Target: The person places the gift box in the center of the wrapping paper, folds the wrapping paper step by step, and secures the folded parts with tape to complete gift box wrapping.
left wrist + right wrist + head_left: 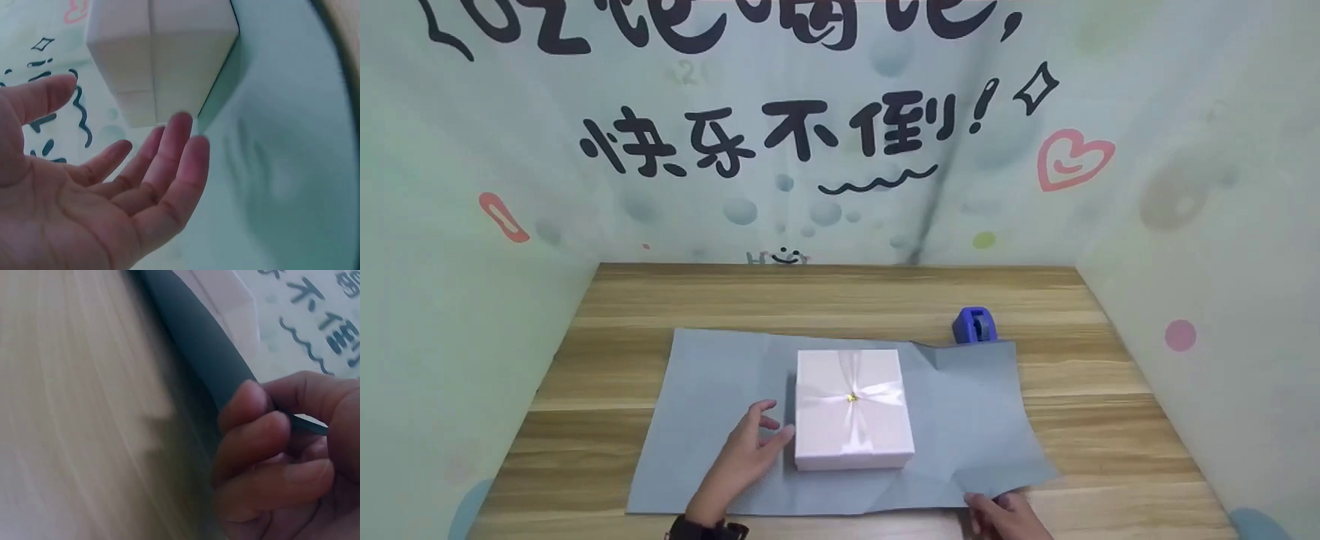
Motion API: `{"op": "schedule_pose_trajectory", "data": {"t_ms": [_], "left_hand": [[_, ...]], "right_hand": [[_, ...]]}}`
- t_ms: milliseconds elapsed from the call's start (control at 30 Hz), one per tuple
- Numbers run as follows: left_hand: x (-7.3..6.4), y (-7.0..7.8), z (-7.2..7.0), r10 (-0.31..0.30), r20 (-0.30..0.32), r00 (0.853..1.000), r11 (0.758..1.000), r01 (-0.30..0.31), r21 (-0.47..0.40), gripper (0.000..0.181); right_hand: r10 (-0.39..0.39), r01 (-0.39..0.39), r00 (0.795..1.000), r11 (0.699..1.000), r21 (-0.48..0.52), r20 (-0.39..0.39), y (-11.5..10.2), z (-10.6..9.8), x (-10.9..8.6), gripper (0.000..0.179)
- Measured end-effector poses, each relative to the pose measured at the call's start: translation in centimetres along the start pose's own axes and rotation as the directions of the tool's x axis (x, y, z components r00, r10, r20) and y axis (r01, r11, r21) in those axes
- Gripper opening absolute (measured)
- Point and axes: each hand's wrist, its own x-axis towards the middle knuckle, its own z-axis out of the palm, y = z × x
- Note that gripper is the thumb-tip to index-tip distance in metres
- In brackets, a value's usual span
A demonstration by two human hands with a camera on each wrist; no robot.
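Note:
A white gift box (pixel 851 420), tied with a pale ribbon crossing at a small gold piece, sits on a wide sheet of grey-blue paper (pixel 720 420). Beside the box's left side is my left hand (pixel 746 450), fingers relaxed and spread, holding nothing; the left wrist view shows its palm (pixel 73 214) facing up below the box (pixel 174 62). At the paper's front right edge my right hand (pixel 1006 514) pinches the sheet between thumb and fingers. In the right wrist view that edge of the paper (pixel 197 343) rises off the wooden table.
A blue tape dispenser (pixel 975 325) stands behind the paper's back right edge. The wooden table (pixel 840 296) meets a printed cloth backdrop (pixel 840 217) at the back, with cloth sides left and right. Creases run through the paper's right part.

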Motion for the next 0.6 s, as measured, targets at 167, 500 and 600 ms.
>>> {"op": "schedule_pose_trajectory", "data": {"t_ms": [167,500,600], "left_hand": [[0.2,0.4,1.9,-0.009,0.152,0.988,1.0,0.008,0.007,0.081],[1.0,0.7,3.6,-0.073,0.21,0.975,0.983,0.105,-0.149,0.09],[1.3,0.6,3.8,-0.073,0.202,0.977,0.971,0.116,-0.208,0.088]], "right_hand": [[0.011,-0.007,0.998,0.998,0.065,-0.064,1.2,-2.0,-1.0,0.029],[0.181,-0.043,0.839,0.962,0.269,-0.514,0.2,-3.8,-1.4,0.076],[0.158,0.057,0.792,0.943,0.329,-0.59,-0.4,-3.8,-1.6,0.071]]}}
